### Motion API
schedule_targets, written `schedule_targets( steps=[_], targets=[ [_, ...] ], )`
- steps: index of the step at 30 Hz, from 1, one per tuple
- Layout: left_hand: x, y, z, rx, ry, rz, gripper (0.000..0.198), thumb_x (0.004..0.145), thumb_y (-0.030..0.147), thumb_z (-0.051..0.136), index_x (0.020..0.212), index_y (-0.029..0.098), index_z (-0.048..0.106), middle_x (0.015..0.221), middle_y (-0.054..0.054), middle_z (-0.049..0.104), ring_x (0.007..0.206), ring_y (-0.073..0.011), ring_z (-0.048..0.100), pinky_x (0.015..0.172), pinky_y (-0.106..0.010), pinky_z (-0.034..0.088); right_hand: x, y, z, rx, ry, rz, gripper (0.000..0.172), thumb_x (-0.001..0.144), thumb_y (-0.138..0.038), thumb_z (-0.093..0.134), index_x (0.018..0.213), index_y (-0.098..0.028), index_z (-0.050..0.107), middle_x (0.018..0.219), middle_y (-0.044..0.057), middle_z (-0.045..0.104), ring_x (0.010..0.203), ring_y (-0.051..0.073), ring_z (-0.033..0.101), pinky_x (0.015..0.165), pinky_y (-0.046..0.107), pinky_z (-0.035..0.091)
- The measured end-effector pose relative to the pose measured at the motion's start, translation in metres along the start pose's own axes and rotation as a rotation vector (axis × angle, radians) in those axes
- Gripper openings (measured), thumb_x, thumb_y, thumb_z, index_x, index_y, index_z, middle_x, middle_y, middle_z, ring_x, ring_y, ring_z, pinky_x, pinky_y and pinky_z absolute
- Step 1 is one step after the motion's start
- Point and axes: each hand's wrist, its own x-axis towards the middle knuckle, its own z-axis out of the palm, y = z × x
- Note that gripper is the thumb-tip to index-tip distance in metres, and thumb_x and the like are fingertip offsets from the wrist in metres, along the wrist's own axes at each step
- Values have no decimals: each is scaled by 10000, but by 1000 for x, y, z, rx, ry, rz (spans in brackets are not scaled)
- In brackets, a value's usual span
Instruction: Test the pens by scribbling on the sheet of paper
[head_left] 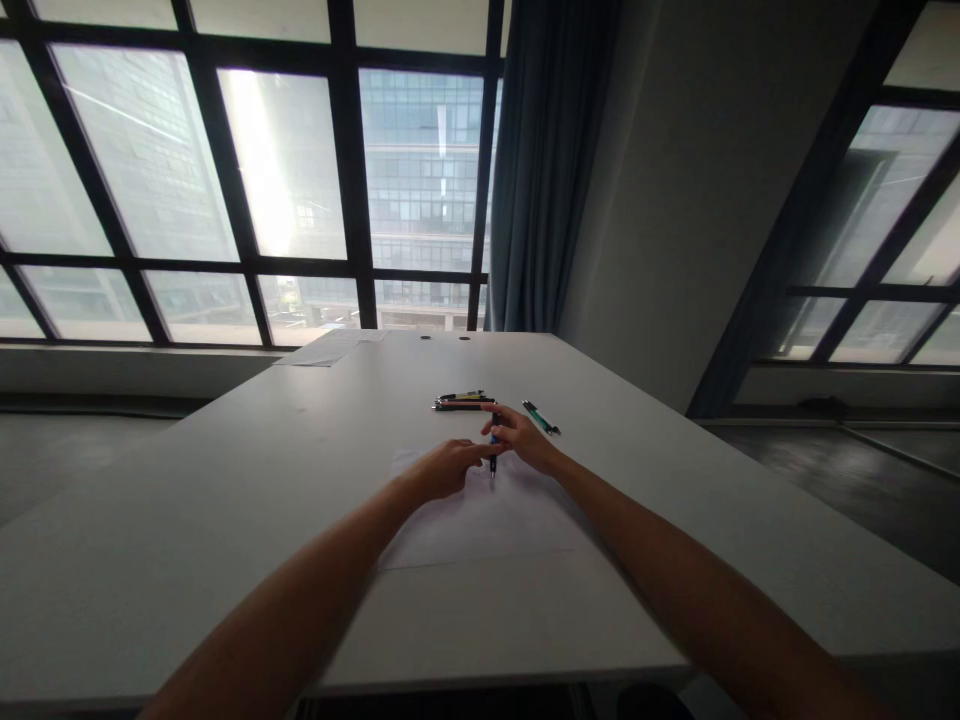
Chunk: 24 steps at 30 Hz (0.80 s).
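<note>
Tall windows (420, 170) and a dark curtain (540, 180) back a long white table (217, 500), with sheets (319, 350) near its far left edge. One paper (472, 535) lies at the near end, beneath both hands. Above it, at the centre, the pen (493, 464) points its metallic tip toward the viewer; whether that tip meets the paper cannot be told. The right hand (523, 440) holds the pen, fingers bent about the upper barrel. The left hand (452, 467) has its index finger extended to the barrel, apparently touching it, the other fingers curled; whether these also grip cannot be told. Just beyond the hands lies a group of pens (459, 402); to the right, apart from that group, lies a green pen (541, 418), perhaps two side by side.

Handling, judged from form: the pen is probably light and stiff, its dark barrel likely smooth enough to turn or slip under a loose pinch. The best hold is probably thumb against fingers around the mid-barrel, clear of the narrow tip, which is likely the most fragile part. The paper, thin and limp, is likely to crease or slide under a dragging wrist and is best steadied flat, near an edge.
</note>
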Motion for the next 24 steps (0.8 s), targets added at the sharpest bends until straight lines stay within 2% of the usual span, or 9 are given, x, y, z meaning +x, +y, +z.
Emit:
schedule_targets(
  steps=[2,4,5,8,10,13,17,21,24],
  targets=[
    [-1,0,-1,7,33,-26,572,841,26,431,1367,251,443,1082,-43,694,895,-146,647,849,-289,512,5,4,-13,21,94,-12,585,793,-225,514,1367,-238,404,960,34,637,615,115,595,581,267,531],
    [-1,-2,-3,70,79,-83,435,898,127,431,1317,224,498,1081,-56,695,928,-169,643,862,-316,510,9,11,-35,-54,276,-45,677,798,-267,536,1429,-257,290,910,16,637,567,117,574,563,274,515],
    [-2,-3,-4,117,95,-121,368,915,175,432,1262,211,549,1072,-64,698,953,-186,637,870,-331,507,11,16,-49,-138,393,-66,696,787,-285,568,1426,-248,295,875,10,639,569,121,568,570,270,505],
    [-5,-9,-8,219,81,-229,275,918,244,451,1103,199,650,1060,-66,700,996,-215,619,886,-355,499,11,36,-91,-473,718,-75,514,732,-298,653,1224,-209,533,817,16,651,617,146,568,654,303,505],
    [-6,-13,-9,245,42,-284,259,910,263,467,1060,205,670,1059,-56,701,1012,-222,609,889,-359,498,9,49,-114,-657,730,-22,355,754,-267,637,1097,-178,618,843,52,676,692,171,601,722,313,495],
    [-8,-16,-10,256,-16,-335,250,899,287,485,1032,216,685,1052,-48,701,1018,-222,604,891,-349,494,6,65,-132,-828,688,60,301,820,-239,572,1101,-154,642,961,98,695,822,188,632,792,291,469],
    [-9,-17,-10,235,-74,-352,234,885,289,505,990,220,702,1045,-42,701,1012,-215,603,899,-326,483,5,76,-141,-1018,604,155,323,817,-214,568,1111,-117,660,1123,143,660,993,222,610,872,282,433],
    [-9,-16,-10,223,-85,-345,228,880,294,507,969,226,706,1068,-35,691,1037,-217,586,914,-321,471,2,76,-145,-1094,506,221,363,731,-156,631,1089,-122,682,1056,124,684,945,224,627,820,260,440],
    [-9,-15,-11,224,-93,-357,230,873,299,513,975,226,706,1089,-39,681,1045,-221,575,913,-321,471,1,74,-143,-1124,506,217,343,717,-123,631,1053,-114,700,1016,123,692,910,213,634,806,251,437]
  ],
)
